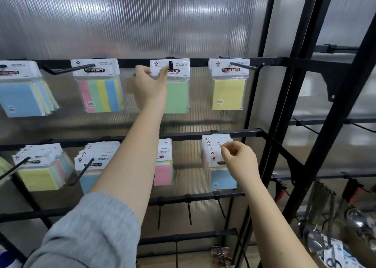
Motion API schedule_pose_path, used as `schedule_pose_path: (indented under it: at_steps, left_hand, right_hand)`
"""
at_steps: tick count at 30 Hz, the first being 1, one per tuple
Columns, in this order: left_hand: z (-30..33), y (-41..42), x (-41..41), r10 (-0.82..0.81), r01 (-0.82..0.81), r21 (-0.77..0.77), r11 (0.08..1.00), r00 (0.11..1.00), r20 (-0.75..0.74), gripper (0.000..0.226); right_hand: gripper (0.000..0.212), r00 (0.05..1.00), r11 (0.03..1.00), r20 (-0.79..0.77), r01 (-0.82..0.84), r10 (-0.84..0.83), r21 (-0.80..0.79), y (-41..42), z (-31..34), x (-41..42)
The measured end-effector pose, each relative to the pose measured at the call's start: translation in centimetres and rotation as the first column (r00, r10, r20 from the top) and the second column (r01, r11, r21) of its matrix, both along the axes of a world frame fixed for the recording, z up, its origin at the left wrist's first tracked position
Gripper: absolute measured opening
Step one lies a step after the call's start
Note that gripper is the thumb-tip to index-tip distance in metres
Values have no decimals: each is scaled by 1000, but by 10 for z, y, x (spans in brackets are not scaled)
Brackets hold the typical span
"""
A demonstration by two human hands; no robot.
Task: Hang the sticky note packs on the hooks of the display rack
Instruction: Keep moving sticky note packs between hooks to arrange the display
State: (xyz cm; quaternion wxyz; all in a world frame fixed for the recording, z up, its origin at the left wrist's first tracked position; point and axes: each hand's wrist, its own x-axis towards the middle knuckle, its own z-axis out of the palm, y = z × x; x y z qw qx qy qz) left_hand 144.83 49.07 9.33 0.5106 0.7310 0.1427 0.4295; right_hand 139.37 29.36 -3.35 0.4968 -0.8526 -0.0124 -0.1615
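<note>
My left hand pinches the white header card of a green sticky note pack, which sits on the black hook of the top rail. My right hand hovers with loosely curled fingers in front of a stack of packs on the middle rail's right hook, and nothing shows between its fingers. Other packs hang on the top rail: a blue one at far left, a striped multicolour one and a yellow one.
The middle rail carries more stacks: a yellow-fronted one, a blue one and a pink one. Bare black hooks hang from the lower rail. A black rack frame stands right, with metal utensils at lower right.
</note>
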Motion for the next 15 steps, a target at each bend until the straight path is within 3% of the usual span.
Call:
schedule_pose_path:
  at_steps: [3, 9, 15]
  left_hand:
    - [-9, 2, -5, -26, 27, -61, 998, 1000, 16, 31]
    - [-42, 2, -34, -19, 19, 0, 1000, 998, -53, 16]
    - [-100, 11, -63, -3, 1, -10, 1000, 972, -233, 12]
  right_hand:
    - [14, 999, 998, 3, 35, -36, 54, -5, -2, 3]
    - [25, 990, 980, -12, 141, -141, 140, -12, -7, 7]
    - [34, 979, 949, -49, 202, -196, 243, -18, -15, 5]
